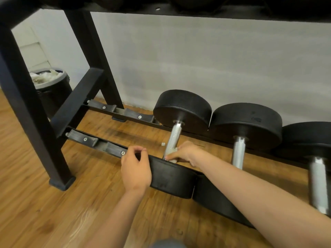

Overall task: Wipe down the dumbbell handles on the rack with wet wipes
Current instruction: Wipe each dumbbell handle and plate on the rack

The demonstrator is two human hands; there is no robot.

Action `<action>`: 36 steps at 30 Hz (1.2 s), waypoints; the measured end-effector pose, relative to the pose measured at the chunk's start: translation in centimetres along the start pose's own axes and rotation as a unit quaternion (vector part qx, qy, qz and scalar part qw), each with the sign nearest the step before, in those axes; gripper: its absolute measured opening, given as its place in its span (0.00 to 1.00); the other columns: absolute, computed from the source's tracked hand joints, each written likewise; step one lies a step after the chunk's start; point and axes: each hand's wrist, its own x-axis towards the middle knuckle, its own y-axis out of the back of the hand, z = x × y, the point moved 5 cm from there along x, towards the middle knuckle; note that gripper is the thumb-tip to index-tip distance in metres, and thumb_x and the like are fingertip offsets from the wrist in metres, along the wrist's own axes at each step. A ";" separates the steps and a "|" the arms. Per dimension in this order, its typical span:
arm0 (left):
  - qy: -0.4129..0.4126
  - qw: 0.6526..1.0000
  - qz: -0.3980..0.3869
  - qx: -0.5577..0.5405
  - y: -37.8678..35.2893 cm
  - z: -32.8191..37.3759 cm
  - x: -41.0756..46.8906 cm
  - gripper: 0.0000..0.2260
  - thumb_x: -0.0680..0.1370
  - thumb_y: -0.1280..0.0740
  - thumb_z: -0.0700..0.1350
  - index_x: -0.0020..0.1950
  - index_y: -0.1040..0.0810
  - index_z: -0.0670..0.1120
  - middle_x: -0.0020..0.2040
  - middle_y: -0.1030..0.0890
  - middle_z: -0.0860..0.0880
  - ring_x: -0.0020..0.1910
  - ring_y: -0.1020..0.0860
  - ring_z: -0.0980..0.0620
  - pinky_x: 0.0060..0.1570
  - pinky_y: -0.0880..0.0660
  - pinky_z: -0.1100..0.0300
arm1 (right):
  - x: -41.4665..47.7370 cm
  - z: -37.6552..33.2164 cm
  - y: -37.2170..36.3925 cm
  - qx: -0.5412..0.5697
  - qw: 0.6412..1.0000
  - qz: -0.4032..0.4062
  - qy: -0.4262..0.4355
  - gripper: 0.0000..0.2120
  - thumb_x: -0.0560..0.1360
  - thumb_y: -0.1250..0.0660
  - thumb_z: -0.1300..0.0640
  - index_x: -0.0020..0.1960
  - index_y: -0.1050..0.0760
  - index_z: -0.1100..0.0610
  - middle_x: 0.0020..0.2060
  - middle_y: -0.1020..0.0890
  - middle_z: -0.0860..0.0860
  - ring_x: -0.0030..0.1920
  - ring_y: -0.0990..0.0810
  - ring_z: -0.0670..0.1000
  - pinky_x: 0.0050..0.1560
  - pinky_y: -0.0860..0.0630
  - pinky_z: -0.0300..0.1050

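Observation:
Three black dumbbells lie across the lowest rails of a black rack (77,111). The leftmost dumbbell has a silver knurled handle (174,135) between a far head (182,108) and a near head (172,178). My right hand (186,153) holds a white wet wipe (172,154) wrapped around the near end of that handle. My left hand (136,167) rests against the left side of the near head, its fingers loosely curled and holding nothing. The middle dumbbell's handle (239,153) and the right dumbbell's handle (318,183) stand untouched.
A lined bin (52,86) holding crumpled white wipes stands behind the rack's left legs. The rack's empty cradles (84,139) run to the left of the dumbbells. An upper shelf (179,8) overhangs. Wood floor (35,203) spreads below, a pale wall behind.

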 end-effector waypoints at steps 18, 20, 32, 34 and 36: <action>-0.027 1.000 -0.003 0.001 0.0 0.1 0.1 0.05 0.79 0.36 0.50 0.51 0.24 0.52 0.52 0.26 0.53 0.55 0.26 0.52 0.60 0.29 0.51 | -1.7 0.4 0.0 0.103 0.994 0.026 -0.012 0.26 0.67 0.21 0.60 0.62 0.26 0.63 0.50 0.19 0.53 0.48 0.20 0.49 0.51 0.21 0.44; -0.026 1.000 -0.004 -0.003 0.0 0.0 0.2 0.04 0.80 0.36 0.49 0.52 0.24 0.51 0.53 0.25 0.52 0.54 0.27 0.53 0.58 0.29 0.53 | -1.9 0.4 -0.4 0.051 0.998 0.024 -0.006 0.28 0.67 0.21 0.56 0.64 0.26 0.61 0.53 0.20 0.53 0.50 0.21 0.50 0.49 0.23 0.44; -0.025 1.000 -0.003 -0.016 -0.3 -0.4 0.5 0.03 0.79 0.36 0.51 0.49 0.25 0.52 0.51 0.22 0.52 0.54 0.24 0.50 0.57 0.26 0.49 | -9.2 -0.4 0.0 0.064 0.946 0.174 0.267 0.08 0.72 0.26 0.55 0.44 0.24 0.55 0.46 0.18 0.46 0.48 0.20 0.44 0.48 0.22 0.39; -0.029 0.999 0.002 -0.016 -0.3 -0.4 0.5 0.04 0.79 0.35 0.51 0.50 0.24 0.51 0.51 0.21 0.51 0.53 0.24 0.50 0.56 0.26 0.49 | -10.8 -0.1 -1.2 0.001 0.927 0.203 0.314 0.08 0.74 0.28 0.53 0.53 0.21 0.52 0.51 0.18 0.44 0.52 0.21 0.41 0.51 0.25 0.34; -0.028 0.999 0.006 -0.016 -0.2 -0.4 0.3 0.05 0.79 0.35 0.51 0.50 0.24 0.51 0.51 0.21 0.50 0.52 0.23 0.50 0.56 0.25 0.48 | -11.9 0.9 -2.5 -0.049 0.907 0.228 0.350 0.17 0.77 0.31 0.53 0.65 0.24 0.52 0.61 0.21 0.44 0.61 0.24 0.41 0.62 0.28 0.36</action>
